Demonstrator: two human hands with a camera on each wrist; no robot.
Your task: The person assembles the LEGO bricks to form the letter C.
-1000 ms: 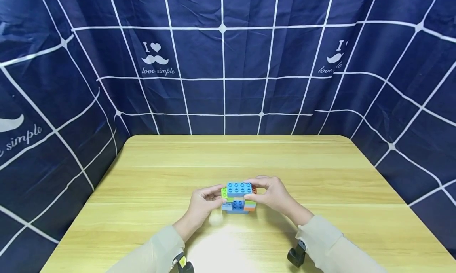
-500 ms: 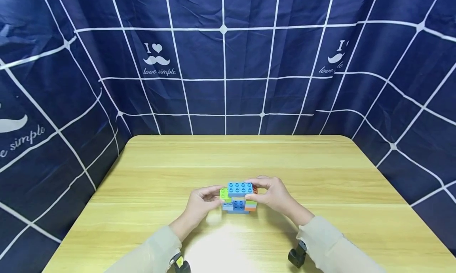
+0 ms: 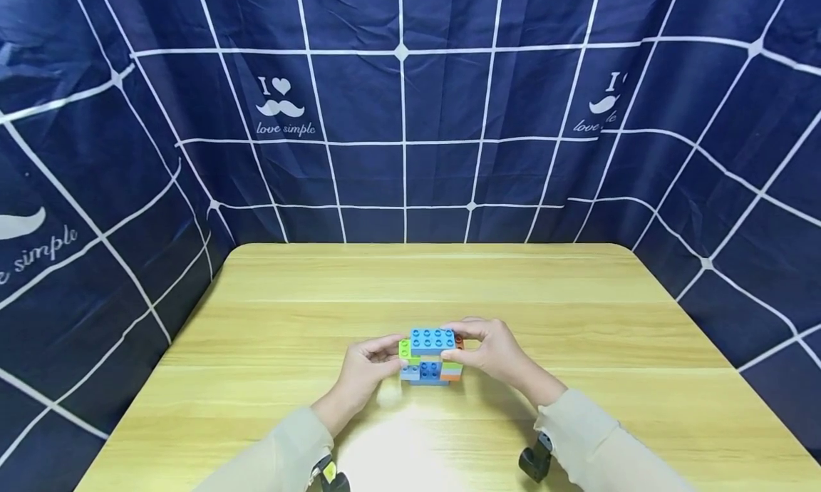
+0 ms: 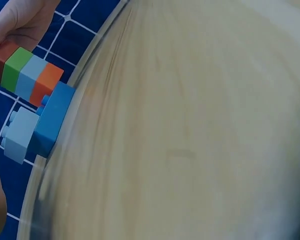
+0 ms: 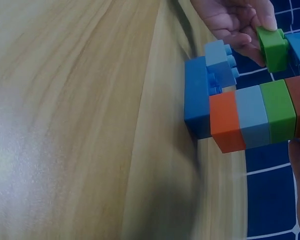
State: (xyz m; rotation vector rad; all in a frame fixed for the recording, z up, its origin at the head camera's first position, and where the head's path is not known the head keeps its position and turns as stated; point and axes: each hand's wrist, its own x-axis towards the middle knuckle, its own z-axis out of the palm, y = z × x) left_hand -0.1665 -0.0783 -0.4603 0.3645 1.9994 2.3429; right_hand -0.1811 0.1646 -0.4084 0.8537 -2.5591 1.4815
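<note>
My left hand [image 3: 362,371] pinches a lime green toy building brick [image 5: 274,49] at the left end of a long blue brick [image 3: 432,341]. The fingers of my right hand [image 3: 494,349] grip that blue brick near its right end. Below my right hand stands a stack with a brown brick [image 4: 2,60] on top, then a green brick [image 4: 16,69], a light blue brick [image 4: 31,77] and an orange brick [image 4: 46,84]. This stack rises from a blue base brick [image 4: 52,120]. A pale blue brick [image 5: 220,62] sits on the base's other end, with a gap below the pinched green brick.
The bricks are at the middle of a wooden table [image 3: 308,285]. A dark blue curtain [image 3: 359,171] with white lines surrounds its back and sides. Black wrist devices hang below both sleeves, one a dark camera mount [image 3: 535,460] at the right.
My left hand shifted slightly left with the green brick, then came back right against the blue brick's end. My right hand and the stack have hardly moved.
</note>
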